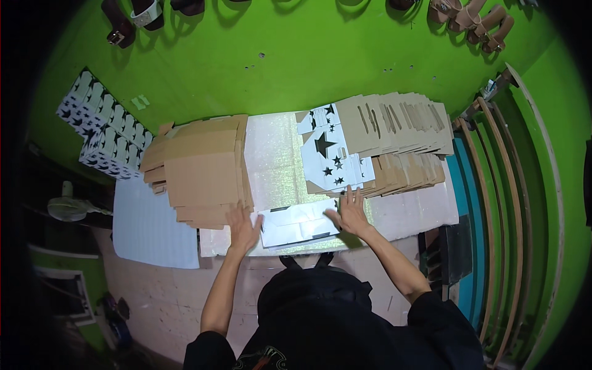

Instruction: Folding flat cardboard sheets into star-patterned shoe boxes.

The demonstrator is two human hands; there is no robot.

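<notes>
A flat white cardboard box with dark patches along its edges lies at the table's near edge, right in front of my body. At its left end is my left hand, fingers spread, holding nothing. My right hand is by the box's right end, its thumb toward the box and its other fingers stretched toward a white die-cut cardboard sheet with black stars. That sheet lies on the left part of a fanned pile of brown die-cut cardboard blanks.
Left of centre, brown cardboard sheets are stacked high. Star-printed boxes are piled at the far left, above a white sheet-covered surface. A fan stands left, a wooden rack right. Sandals hang on the green wall.
</notes>
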